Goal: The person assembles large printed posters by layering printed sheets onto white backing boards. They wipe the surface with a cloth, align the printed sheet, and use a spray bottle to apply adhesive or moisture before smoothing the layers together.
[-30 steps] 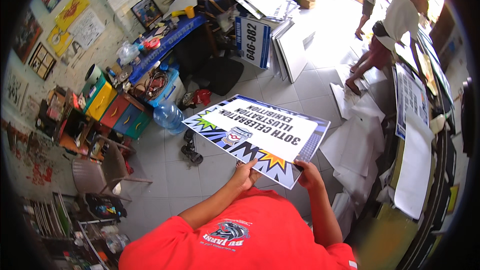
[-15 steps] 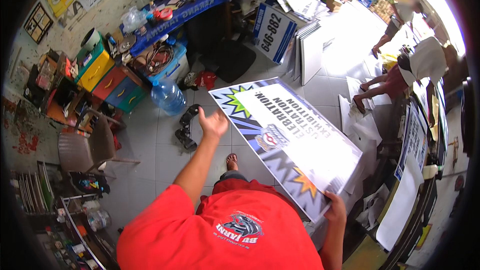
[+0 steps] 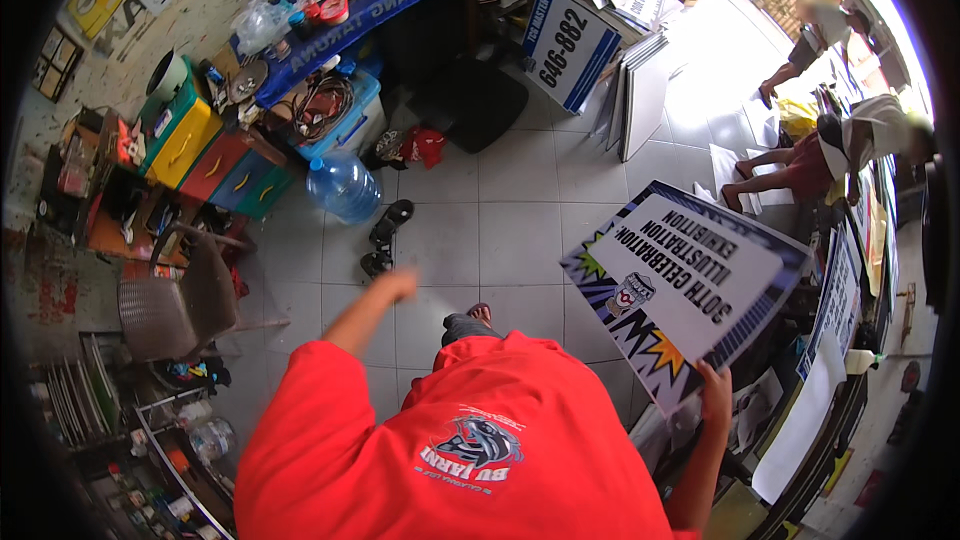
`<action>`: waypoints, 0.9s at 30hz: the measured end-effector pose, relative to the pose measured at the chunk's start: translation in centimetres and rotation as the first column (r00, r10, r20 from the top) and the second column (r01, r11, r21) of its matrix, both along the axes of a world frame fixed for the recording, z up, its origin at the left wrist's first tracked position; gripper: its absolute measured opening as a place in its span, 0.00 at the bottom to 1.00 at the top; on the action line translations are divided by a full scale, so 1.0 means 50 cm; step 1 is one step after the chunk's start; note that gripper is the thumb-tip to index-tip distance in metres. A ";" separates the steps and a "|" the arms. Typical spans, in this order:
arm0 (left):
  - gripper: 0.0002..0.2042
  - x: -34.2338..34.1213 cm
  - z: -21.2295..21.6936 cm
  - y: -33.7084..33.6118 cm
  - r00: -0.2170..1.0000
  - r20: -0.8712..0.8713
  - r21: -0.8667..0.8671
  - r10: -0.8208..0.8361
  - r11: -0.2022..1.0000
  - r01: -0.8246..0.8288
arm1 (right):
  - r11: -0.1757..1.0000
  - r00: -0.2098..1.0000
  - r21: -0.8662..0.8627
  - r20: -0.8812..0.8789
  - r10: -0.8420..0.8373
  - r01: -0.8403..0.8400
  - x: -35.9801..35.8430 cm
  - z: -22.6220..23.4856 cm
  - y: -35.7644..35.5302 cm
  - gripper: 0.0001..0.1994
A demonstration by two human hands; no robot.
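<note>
A printed sign board with a pale middle panel, dark lettering and a purple border with green and orange star bursts hangs tilted at my right side. My right hand grips its lower edge, thumb and fingers closed on the board. My left hand is apart from the board, over the tiled floor near a pair of black sandals. It is smeared by motion, so its fingers cannot be made out.
A blue water jug stands by a multicoloured drawer unit. A brown woven chair is at left. Several boards lean at the back. Two people bend over at far right, beside a cluttered workbench.
The sign board has swung right, away from my left hand. My left hand, spread beside the board's edge before, has dropped lower and left. My right hand keeps its hold.
</note>
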State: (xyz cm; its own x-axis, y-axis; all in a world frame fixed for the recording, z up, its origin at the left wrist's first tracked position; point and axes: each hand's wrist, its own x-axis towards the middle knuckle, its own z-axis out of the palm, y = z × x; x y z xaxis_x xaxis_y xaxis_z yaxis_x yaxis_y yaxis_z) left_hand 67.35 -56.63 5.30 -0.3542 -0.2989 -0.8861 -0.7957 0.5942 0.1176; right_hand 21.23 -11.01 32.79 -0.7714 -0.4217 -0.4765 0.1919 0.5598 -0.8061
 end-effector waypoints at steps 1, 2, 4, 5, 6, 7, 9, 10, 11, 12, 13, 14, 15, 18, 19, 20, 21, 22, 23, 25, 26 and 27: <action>0.25 0.087 -0.194 0.062 0.868 0.134 0.376 -0.479 0.835 0.402 | 0.980 0.995 0.177 -0.022 0.097 -0.092 -0.024 -0.018 -0.043 0.11; 0.41 0.017 -0.137 0.145 0.956 0.242 0.481 -0.167 0.876 0.031 | 0.972 0.981 0.207 -0.134 0.139 -0.110 -0.028 -0.062 -0.038 0.09; 0.45 0.033 0.010 0.311 0.527 0.148 0.463 0.837 0.413 -0.785 | 0.921 0.898 0.326 -0.306 0.316 -0.213 -0.061 -0.113 -0.082 0.09; 0.44 0.052 0.083 0.383 0.324 -0.050 0.655 0.945 0.276 -0.703 | 0.892 0.867 0.380 -0.326 0.376 -0.244 -0.081 -0.139 -0.101 0.09; 0.43 0.052 0.094 0.381 0.167 0.006 0.765 0.986 0.103 -0.636 | 0.857 0.836 0.441 -0.337 0.434 -0.267 -0.101 -0.166 -0.113 0.10; 0.42 0.050 0.099 0.380 0.023 0.101 0.849 0.995 -0.074 -0.524 | 0.815 0.798 0.503 -0.345 0.494 -0.287 -0.122 -0.180 -0.126 0.10; 0.39 0.022 0.053 0.291 -0.041 0.604 0.689 0.796 -0.547 -0.475 | 0.688 0.837 0.645 -0.133 0.530 -0.334 -0.135 -0.152 -0.212 0.14; 0.38 -0.011 0.189 0.207 0.026 0.562 0.801 0.827 -0.536 -0.266 | 0.646 0.811 0.664 -0.102 0.576 -0.376 -0.147 -0.163 -0.243 0.14; 0.36 -0.044 0.343 0.121 0.073 0.521 0.854 0.851 -0.520 -0.036 | 0.599 0.779 0.682 -0.068 0.623 -0.419 -0.162 -0.168 -0.263 0.14; 0.34 -0.076 0.373 0.075 -0.051 0.220 0.965 0.974 -0.225 -0.133 | 0.547 0.746 0.691 -0.017 0.665 -0.472 -0.186 -0.182 -0.283 0.15; 0.32 -0.112 0.402 0.028 -0.108 -0.116 0.941 0.987 0.075 -0.330 | 0.499 0.713 0.692 0.033 0.700 -0.522 -0.213 -0.217 -0.307 0.15; 0.31 -0.167 0.415 -0.013 0.001 -0.512 0.759 0.859 0.453 -0.467 | 0.451 0.680 0.690 0.082 0.729 -0.566 -0.239 -0.254 -0.330 0.15; 0.30 -0.246 0.425 -0.040 0.158 -0.800 0.424 0.579 0.731 -0.535 | 0.344 0.520 0.699 0.048 0.853 -0.628 -0.268 -0.291 -0.351 0.18; 0.30 -0.481 0.442 -0.055 0.382 -0.922 -0.084 0.056 0.937 -0.338 | 0.199 0.408 0.559 0.279 0.869 -0.805 -0.308 -0.282 -0.475 0.21; 0.30 -0.560 0.441 -0.051 0.388 -0.917 -0.191 -0.089 0.954 -0.232 | 0.155 0.342 0.514 0.293 0.893 -0.844 -0.321 -0.293 -0.507 0.22; 0.30 -0.634 0.435 -0.048 0.378 -0.897 -0.293 -0.229 0.948 -0.123 | 0.108 0.275 0.467 0.306 0.911 -0.878 -0.330 -0.298 -0.537 0.23; 0.30 -0.699 0.423 -0.047 0.378 -0.871 -0.359 -0.313 0.932 -0.056 | 0.078 0.240 0.442 0.323 0.916 -0.894 -0.336 -0.279 -0.572 0.23; 0.31 -0.754 0.409 -0.052 0.374 -0.840 -0.421 -0.393 0.907 0.007 | 0.044 0.200 0.417 0.339 0.919 -0.908 -0.335 -0.244 -0.609 0.23; 0.31 -0.805 0.395 -0.062 0.370 -0.805 -0.473 -0.464 0.878 0.072 | 0.012 0.165 0.393 0.357 0.919 -0.919 -0.337 -0.215 -0.639 0.24; 0.31 -0.882 0.376 -0.087 0.350 -0.722 -0.562 -0.597 0.801 0.208 | -0.097 0.071 0.432 0.355 0.932 -0.896 -0.351 -0.193 -0.682 0.25; 0.31 -0.910 0.373 -0.101 0.319 -0.723 -0.569 -0.613 0.790 0.229 | -0.116 0.038 0.439 0.327 0.944 -0.891 -0.361 -0.190 -0.695 0.26; 0.29 -0.926 0.366 -0.116 0.324 -0.704 -0.570 -0.631 0.775 0.271 | -0.141 -0.002 0.448 0.297 0.955 -0.883 -0.367 -0.176 -0.715 0.26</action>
